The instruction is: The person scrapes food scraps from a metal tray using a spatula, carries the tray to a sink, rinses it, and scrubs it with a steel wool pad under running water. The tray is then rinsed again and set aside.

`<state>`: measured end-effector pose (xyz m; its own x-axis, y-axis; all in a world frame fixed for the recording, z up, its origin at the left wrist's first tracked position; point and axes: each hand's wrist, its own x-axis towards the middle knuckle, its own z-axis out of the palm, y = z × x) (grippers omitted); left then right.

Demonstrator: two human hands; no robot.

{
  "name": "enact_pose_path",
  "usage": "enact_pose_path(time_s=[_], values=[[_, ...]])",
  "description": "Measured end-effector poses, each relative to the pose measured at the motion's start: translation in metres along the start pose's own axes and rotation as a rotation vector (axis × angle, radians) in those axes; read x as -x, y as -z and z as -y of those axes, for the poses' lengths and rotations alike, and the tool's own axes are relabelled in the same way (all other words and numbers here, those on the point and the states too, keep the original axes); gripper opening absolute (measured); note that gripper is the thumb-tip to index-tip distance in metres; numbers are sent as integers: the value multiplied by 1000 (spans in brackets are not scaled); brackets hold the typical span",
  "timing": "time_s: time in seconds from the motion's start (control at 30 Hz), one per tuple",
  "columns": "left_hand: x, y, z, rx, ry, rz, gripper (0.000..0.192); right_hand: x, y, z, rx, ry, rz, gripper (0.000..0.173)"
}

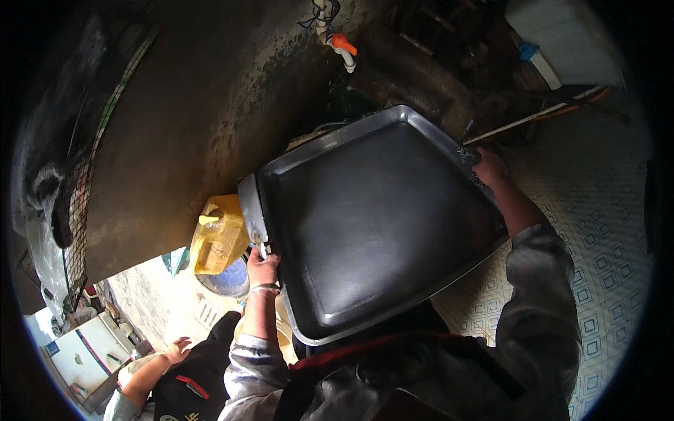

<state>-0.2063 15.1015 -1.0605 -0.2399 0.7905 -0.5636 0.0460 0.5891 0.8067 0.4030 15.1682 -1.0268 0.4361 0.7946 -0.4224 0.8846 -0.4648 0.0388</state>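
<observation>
A large square metal pan with raised walls lies tilted in front of me, its inner face wet-looking or polished. At its left side a metal flange bears a short pale handle. My left hand grips that handle, a bracelet around the wrist. Over on the right rim, my right hand presses a wad of steel wool against the metal; part of the wad is hidden under the fingers. What supports the pan from below is mostly hidden.
A tap with an orange lever juts from the stained wall ahead. Left of the pan stands a yellow plastic jerrycan. Another person's hand shows at lower left. Patterned flooring extends on the right, below a thin stick.
</observation>
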Motion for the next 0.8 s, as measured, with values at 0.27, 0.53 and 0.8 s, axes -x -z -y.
enact_pose_path(time_s=[0.27,0.53,0.8], values=[[23,17,64,-1,247,78,27,44,-63,-32,171,-80,256,55],[32,36,55,-6,242,123,34,57,-45,-9,21,-64,186,57],[27,60,67,-12,327,245,37,68,25,-9,-455,21,498,60]])
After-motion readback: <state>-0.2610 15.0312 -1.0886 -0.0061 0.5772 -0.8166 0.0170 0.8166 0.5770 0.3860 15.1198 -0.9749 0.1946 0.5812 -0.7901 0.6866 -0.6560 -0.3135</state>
